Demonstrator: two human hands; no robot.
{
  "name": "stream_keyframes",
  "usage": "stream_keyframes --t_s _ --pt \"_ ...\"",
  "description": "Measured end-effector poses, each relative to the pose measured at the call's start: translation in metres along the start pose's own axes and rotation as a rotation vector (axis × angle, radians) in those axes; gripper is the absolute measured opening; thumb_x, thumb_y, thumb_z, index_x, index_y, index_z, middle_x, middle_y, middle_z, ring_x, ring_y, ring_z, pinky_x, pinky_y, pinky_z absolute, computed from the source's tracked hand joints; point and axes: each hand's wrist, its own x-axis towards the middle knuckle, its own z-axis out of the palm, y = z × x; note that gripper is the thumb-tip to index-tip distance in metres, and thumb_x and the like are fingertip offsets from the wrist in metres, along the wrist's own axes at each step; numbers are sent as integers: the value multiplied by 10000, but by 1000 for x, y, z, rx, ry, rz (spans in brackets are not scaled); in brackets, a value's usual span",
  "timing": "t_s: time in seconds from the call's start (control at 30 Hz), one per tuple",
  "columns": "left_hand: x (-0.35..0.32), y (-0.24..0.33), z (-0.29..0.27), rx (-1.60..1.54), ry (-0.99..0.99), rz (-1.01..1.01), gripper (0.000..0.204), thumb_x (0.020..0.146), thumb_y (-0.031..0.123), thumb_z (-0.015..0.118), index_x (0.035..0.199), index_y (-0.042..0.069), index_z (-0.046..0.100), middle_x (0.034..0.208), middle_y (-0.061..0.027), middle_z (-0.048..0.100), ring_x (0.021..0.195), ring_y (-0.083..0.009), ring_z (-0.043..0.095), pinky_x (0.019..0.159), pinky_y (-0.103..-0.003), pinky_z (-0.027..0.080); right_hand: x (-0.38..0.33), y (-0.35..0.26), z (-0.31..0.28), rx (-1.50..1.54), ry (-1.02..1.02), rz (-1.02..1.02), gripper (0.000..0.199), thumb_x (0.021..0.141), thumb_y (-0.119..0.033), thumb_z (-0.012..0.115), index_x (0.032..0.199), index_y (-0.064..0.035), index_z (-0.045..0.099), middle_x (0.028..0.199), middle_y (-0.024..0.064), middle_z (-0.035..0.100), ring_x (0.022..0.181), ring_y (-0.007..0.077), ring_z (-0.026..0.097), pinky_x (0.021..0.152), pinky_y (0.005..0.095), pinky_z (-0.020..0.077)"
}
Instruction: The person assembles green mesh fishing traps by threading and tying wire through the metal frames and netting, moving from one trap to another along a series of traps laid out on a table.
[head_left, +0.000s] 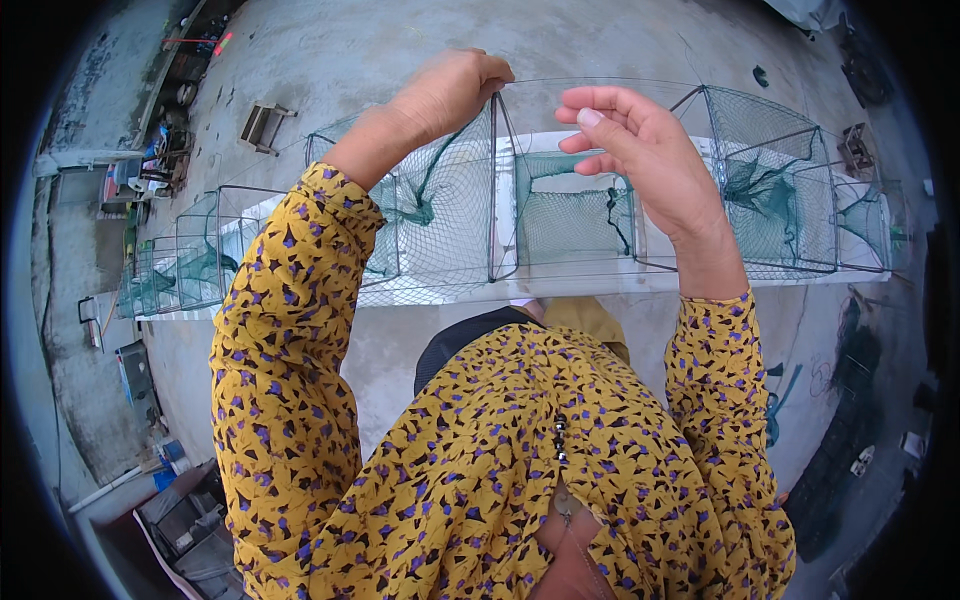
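Note:
A long folding net trap (565, 225), green mesh over thin dark metal frames, stretches across the view from left to right. My left hand (455, 90) is closed in a pinch at the top corner of one upright frame near the middle. Its fingertips are partly hidden, so whether they grip the frame or the thin cord along the top is unclear. My right hand (650, 160) is raised in front of the trap, right of the middle, palm turned inward. Its fingers are bent but apart, with nothing visible in them. Darker green mesh is gathered inside several sections.
Beneath the trap lies a long white board or table (440, 292). A small wooden stool (264, 128) stands on the concrete floor (350, 50) at far left. Dark netting (835, 440) lies at right. Clutter lines the left wall, and a dark bin-like object (190, 530) sits at lower left.

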Motion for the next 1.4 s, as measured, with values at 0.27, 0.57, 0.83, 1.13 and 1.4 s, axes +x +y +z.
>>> stream_keyframes --t_s 0.27,0.57,0.83,1.13,1.4 --pt "4 -22 -2 223 -58 -43 82 779 37 560 852 0 572 780 -157 599 725 -318 588 647 -356 471 -49 8 -6 32 7 27 239 875 -127 477 1070 3 525 1001 82 592 807 107 566 671 233 461" --pt "-44 -63 -39 120 77 -603 120 833 104 489 867 21 569 765 -166 616 711 -283 614 614 -356 469 -54 10 32 72 -198 52 209 872 -93 490 1060 -7 521 990 58 587 786 87 549 671 229 460" --pt "-114 -41 -83 -314 584 -629 193 901 141 483 1030 -2 474 960 -92 580 691 -124 606 579 -216 491 -80 9 5 123 -188 101 187 841 -71 534 1012 5 542 920 45 589 743 71 551 680 221 462" --pt "-147 108 -33 -850 154 -246 78 852 8 524 922 -26 524 841 -104 586 691 -144 598 602 -241 493 -87 45 -14 89 -62 215 230 866 -106 508 1072 -4 520 978 71 600 776 93 560 650 209 442" --pt "-131 140 39 -702 -164 3 79 831 90 541 900 54 554 839 -94 574 783 -294 573 647 -359 456 -85 82 -21 182 96 275 239 869 -137 525 1071 -11 527 968 70 604 752 85 556 642 208 449"
